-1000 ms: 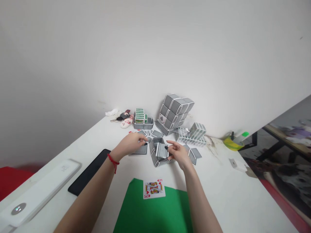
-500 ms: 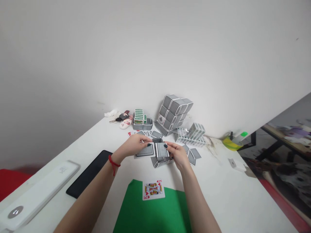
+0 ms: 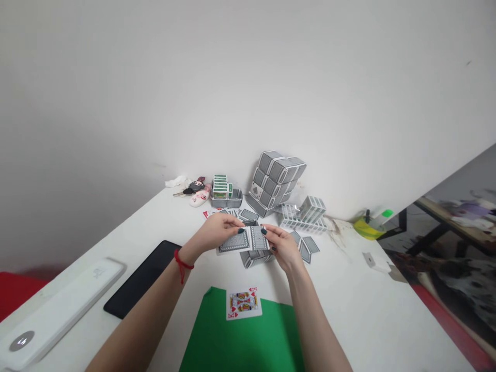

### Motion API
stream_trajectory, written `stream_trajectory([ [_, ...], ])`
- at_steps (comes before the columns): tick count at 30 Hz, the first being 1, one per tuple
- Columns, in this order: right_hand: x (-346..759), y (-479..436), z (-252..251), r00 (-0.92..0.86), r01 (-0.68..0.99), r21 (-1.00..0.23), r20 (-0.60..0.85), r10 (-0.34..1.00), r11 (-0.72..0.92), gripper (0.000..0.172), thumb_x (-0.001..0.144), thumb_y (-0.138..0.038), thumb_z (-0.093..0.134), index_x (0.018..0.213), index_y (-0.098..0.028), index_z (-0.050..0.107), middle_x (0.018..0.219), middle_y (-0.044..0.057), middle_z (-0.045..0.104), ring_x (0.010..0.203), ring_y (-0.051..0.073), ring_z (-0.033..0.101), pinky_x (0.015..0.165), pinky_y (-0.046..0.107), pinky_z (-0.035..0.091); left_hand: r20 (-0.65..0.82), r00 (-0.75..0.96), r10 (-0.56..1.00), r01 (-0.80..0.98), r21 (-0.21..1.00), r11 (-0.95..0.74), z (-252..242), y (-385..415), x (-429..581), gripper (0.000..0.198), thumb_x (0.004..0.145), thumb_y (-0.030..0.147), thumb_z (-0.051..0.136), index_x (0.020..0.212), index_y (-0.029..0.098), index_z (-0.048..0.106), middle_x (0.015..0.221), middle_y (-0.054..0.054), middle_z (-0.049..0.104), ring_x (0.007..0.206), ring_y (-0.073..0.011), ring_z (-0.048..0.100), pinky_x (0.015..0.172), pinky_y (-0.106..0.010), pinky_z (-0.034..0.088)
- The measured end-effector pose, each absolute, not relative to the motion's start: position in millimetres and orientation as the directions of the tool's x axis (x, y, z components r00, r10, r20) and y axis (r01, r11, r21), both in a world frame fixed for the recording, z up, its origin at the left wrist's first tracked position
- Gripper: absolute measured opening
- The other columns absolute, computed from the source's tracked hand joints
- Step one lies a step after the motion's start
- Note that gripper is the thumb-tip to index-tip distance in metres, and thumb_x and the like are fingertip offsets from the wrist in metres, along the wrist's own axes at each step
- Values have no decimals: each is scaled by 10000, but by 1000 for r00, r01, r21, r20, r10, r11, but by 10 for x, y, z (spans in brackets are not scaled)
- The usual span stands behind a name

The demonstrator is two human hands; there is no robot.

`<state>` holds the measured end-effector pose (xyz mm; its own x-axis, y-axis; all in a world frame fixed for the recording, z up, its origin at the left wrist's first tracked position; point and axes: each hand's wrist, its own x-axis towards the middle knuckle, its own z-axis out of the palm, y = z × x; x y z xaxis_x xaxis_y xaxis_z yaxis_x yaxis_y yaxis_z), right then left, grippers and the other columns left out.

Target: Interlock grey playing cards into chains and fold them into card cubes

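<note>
One card [image 3: 234, 243] is gripped by the left hand [image 3: 215, 231], another card [image 3: 259, 239] by the right hand [image 3: 285, 250], near a grey box [image 3: 253, 259].

A red string bracelet [image 3: 179, 260] with dangling ends is worn around the left wrist [image 3: 189, 255]; dark nail polish [image 3: 264, 231] is worn on both hands [image 3: 282, 248].

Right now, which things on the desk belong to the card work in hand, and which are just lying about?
Likely in the work:
grey-backed card in the left hand
second card in the right hand
card-walled box below them
stacked card blocks
loose cards at right

Likely just lying about:
black flat device
long white device
key charms
yellow container
</note>
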<state>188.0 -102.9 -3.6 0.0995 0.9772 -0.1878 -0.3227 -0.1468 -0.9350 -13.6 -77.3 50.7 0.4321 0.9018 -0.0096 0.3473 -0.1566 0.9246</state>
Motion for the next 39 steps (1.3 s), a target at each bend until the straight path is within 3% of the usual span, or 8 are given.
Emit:
stream_trajectory([
  [4,1864,-1042,-15,126,-321,-939,-171,977,-123,357,500,-310,797,788,-151,659,502,-65,555,369,26,332,369,169,207,8,407,913,316,937,-149,430,-747,-123,132,696,188,562,740,152,682,753,-31,700,678,-146,629,604,-219,479],
  [11,1691,-1075,-19,61,-353,-928,-154,986,-123,401,541,-331,787,859,-154,620,605,-25,616,474,81,504,424,180,364,17,404,915,287,947,-145,348,-733,-54,150,694,217,570,767,147,682,764,-39,702,714,-162,636,628,-232,480],
  [19,1613,-1117,-42,-5,-280,-957,-71,997,-70,415,621,-385,734,944,-222,532,708,-43,544,469,65,475,362,197,476,139,386,912,369,883,-291,282,-739,4,230,738,164,465,899,164,629,652,9,605,571,-125,557,510,-212,409],
  [26,1608,-1144,38,-73,-299,-947,-99,992,-116,376,625,-372,729,905,-217,532,720,-32,527,542,88,497,401,230,522,225,379,897,456,799,-393,271,-778,59,239,751,142,422,890,184,611,646,19,578,585,-124,537,561,-229,404],
  [32,1604,-1148,63,-46,-305,-938,-158,986,-164,365,584,-334,730,860,-213,524,665,-41,540,519,113,527,375,238,484,240,379,894,524,740,-421,302,-805,90,203,765,184,445,867,190,620,682,5,618,631,-146,552,605,-254,405],
  [39,1680,-1142,99,70,-186,-972,-160,985,-144,261,585,-310,686,742,-205,506,478,-72,514,313,110,466,255,224,371,194,451,871,491,761,-424,320,-896,195,156,790,216,446,765,188,598,777,-21,656,724,-170,577,650,-265,406],
])
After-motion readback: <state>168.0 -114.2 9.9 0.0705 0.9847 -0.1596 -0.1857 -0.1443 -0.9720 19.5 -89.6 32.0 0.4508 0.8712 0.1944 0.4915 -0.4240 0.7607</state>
